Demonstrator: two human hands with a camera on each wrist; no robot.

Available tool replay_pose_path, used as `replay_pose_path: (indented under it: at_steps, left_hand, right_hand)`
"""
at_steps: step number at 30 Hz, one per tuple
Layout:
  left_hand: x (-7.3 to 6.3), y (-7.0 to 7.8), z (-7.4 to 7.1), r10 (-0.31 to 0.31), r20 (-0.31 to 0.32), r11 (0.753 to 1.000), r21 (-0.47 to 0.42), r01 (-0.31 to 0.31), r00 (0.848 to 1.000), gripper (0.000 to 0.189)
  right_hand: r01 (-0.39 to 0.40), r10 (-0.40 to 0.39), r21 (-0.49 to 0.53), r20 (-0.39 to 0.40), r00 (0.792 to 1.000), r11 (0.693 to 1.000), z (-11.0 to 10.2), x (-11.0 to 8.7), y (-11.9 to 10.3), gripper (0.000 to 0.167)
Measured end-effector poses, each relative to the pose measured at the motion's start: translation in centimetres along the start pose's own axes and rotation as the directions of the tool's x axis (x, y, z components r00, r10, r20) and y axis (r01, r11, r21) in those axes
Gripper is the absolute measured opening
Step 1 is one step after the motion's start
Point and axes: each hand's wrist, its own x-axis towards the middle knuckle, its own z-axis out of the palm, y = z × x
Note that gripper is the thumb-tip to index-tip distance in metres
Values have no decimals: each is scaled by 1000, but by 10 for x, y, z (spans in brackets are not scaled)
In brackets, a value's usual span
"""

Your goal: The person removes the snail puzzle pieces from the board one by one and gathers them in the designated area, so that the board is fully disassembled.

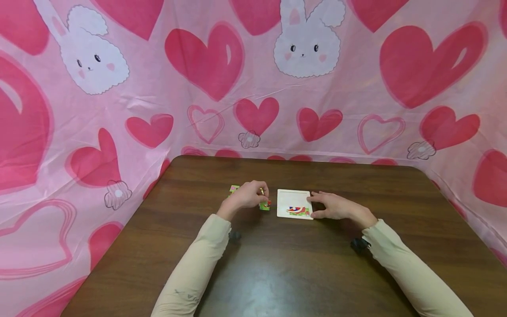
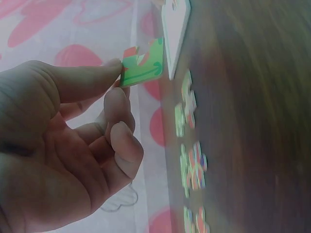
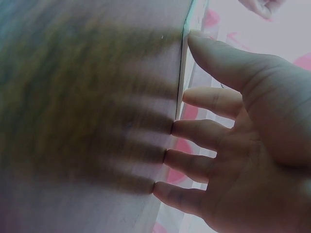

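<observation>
My left hand (image 1: 246,195) pinches a green jigsaw puzzle piece (image 2: 141,67) with red patches between thumb and index finger, raised off the table in the left wrist view. Its other fingers are curled and hold nothing. Just right of it lies a white square puzzle tray (image 1: 286,200). A few joined colourful pieces (image 1: 299,211) fill the tray's lower right corner. My right hand (image 1: 332,206) touches the tray's right edge with spread, fairly straight fingers; in the right wrist view, some fingertips (image 3: 163,189) rest on the table beside it.
Several loose puzzle pieces (image 2: 194,170) lie on the brown wooden table (image 1: 261,268), left of the tray, partly hidden behind my left hand in the head view. A pink cloth with hearts and rabbits (image 1: 306,48) hangs behind the table and along its sides.
</observation>
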Motion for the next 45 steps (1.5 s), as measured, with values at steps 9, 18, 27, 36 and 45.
replay_pose_path:
  at_steps: [9, 18, 27, 36, 45]
  left_hand:
    - [-16, -25, -13, -2, 17, 1000, -25, 2, 1000, 5]
    - [-32, -51, -31, -35, 62, 998, -42, 38, 997, 3]
    - [-42, -70, -44, -65, 121, 990, -116, 79, 991, 5]
    - [-44, -84, -48, -134, 157, 969, -188, 163, 978, 4]
    - [-43, -89, -44, -179, 177, 955, -205, 214, 968, 4]
  right_hand:
    - [-8, 8, 5, 3, 1000, 1000, 0, 1, -1, 69]
    - [1, -1, -11, -9, 1000, 1000, -1, 4, 3, 68]
    - [-3, 3, -9, -2, 1000, 1000, 0, 5, 3, 68]
    - [-17, 17, 4, 0, 1000, 1000, 1, 5, 4, 69]
    - [-16, 16, 3, -3, 1000, 1000, 3, 4, 6, 71]
